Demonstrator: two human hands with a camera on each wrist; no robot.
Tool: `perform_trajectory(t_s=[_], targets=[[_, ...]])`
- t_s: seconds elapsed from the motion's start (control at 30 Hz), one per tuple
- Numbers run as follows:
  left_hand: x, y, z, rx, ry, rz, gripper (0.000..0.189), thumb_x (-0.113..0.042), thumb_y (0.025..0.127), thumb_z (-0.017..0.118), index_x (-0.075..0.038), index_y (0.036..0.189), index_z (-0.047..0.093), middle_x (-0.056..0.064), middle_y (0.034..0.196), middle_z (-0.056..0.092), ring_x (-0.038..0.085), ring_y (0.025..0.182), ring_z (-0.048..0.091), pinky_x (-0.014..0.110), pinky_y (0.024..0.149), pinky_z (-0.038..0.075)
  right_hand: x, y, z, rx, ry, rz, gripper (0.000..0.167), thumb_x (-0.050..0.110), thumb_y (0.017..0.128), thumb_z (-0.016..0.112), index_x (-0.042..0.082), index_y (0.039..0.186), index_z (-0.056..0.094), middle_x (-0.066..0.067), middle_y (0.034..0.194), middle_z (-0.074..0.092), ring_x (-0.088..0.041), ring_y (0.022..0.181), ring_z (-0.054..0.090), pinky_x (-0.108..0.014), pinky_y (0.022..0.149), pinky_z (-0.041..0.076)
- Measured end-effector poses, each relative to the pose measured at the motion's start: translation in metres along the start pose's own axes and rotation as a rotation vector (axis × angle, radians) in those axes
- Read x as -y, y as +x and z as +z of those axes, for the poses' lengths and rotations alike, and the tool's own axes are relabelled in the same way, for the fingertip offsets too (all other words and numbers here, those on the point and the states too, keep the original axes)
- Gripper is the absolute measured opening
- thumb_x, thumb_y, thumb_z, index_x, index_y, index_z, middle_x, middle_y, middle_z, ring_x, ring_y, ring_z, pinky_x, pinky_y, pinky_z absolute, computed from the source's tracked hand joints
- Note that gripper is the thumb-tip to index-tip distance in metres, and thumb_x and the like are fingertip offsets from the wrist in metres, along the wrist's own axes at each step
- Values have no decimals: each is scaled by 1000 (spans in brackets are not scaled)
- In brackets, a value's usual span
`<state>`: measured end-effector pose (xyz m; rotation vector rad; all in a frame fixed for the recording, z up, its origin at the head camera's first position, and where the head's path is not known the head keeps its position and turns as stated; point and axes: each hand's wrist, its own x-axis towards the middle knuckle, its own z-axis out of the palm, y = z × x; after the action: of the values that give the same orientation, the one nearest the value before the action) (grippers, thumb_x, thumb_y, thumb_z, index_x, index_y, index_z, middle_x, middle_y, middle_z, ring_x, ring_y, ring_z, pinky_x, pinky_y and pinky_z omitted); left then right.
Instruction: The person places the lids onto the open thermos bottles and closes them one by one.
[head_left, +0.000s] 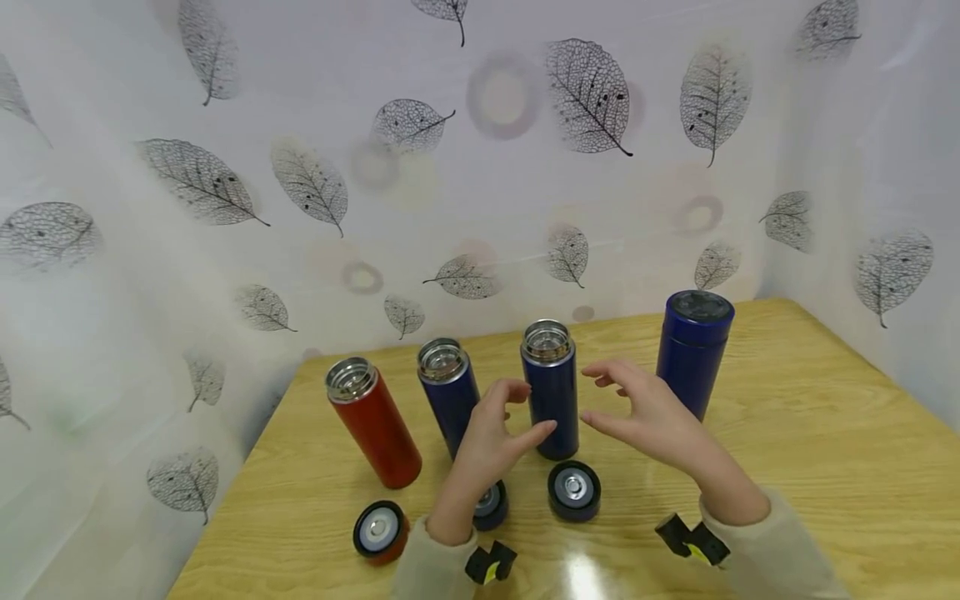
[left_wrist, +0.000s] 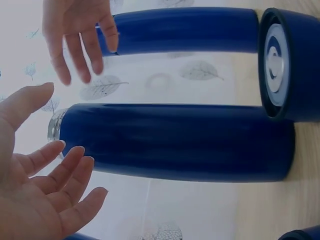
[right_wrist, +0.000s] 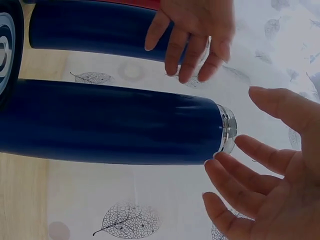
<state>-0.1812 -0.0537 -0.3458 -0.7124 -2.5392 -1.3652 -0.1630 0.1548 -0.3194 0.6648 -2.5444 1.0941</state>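
An uncapped dark blue vacuum flask [head_left: 553, 408] stands upright on the table, its steel mouth bare. My left hand [head_left: 497, 429] hovers at its left and my right hand [head_left: 651, 417] at its right, both with spread, slightly bent fingers and nothing held. The left wrist view has the left palm [left_wrist: 40, 195] near the flask's neck; in the right wrist view the right palm [right_wrist: 280, 190] faces the same neck. In front of this flask lies its dark lid [head_left: 574, 492], inner side up. Another uncapped blue flask [head_left: 444, 396] is partly hidden behind the left hand.
At the left stands an uncapped red flask [head_left: 381, 437], with a red-sided lid [head_left: 380, 532] before it. Another blue lid [head_left: 491, 503] sits partly behind the left wrist. A capped blue flask [head_left: 692, 358] stands at right on the wooden table [head_left: 832, 467]. Leaf-patterned sheeting [head_left: 465, 192] surrounds the table.
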Motion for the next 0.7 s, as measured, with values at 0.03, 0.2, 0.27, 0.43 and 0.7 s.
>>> perform_trajectory(t_s=[0.03, 0.2, 0.27, 0.43, 0.7], targets=[[-1, 0, 0, -1, -2, 0, 46, -28, 78, 68, -3, 111, 50, 9, 108, 53, 20, 100, 50, 40, 80, 42, 0, 0, 1, 16, -4, 4, 43, 17, 76, 70, 1, 113, 54, -10, 107, 55, -28, 96, 52, -46, 78, 43], [-2, 0, -2, -10, -3, -1, 46, -27, 78, 69, -2, 111, 50, 11, 107, 54, 22, 99, 50, 42, 79, 43, 0, 1, 5, 85, -26, 10, 46, 22, 76, 70, -1, 112, 53, -12, 108, 57, -29, 99, 52, -45, 79, 43], [-3, 1, -3, -13, -3, -7, 46, -26, 77, 69, -1, 111, 50, 11, 106, 54, 22, 99, 51, 43, 78, 43, -1, 1, 7, 106, -25, 8, 46, 22, 77, 70, -1, 112, 53, -13, 108, 56, -29, 99, 52, -45, 79, 43], [-4, 1, -4, -11, -13, -23, 47, -27, 77, 69, -1, 112, 49, 9, 107, 54, 22, 100, 50, 44, 80, 43, -4, 2, 12, 139, -22, 16, 45, 21, 76, 70, -1, 112, 53, -13, 109, 56, -28, 99, 52, -44, 80, 43], [-2, 1, -4, -8, -21, -31, 47, -24, 77, 69, 0, 112, 49, 12, 108, 53, 23, 100, 50, 46, 79, 42, -7, 2, 18, 187, -39, 6, 46, 21, 75, 70, 0, 112, 54, -13, 110, 56, -29, 100, 52, -43, 81, 43]])
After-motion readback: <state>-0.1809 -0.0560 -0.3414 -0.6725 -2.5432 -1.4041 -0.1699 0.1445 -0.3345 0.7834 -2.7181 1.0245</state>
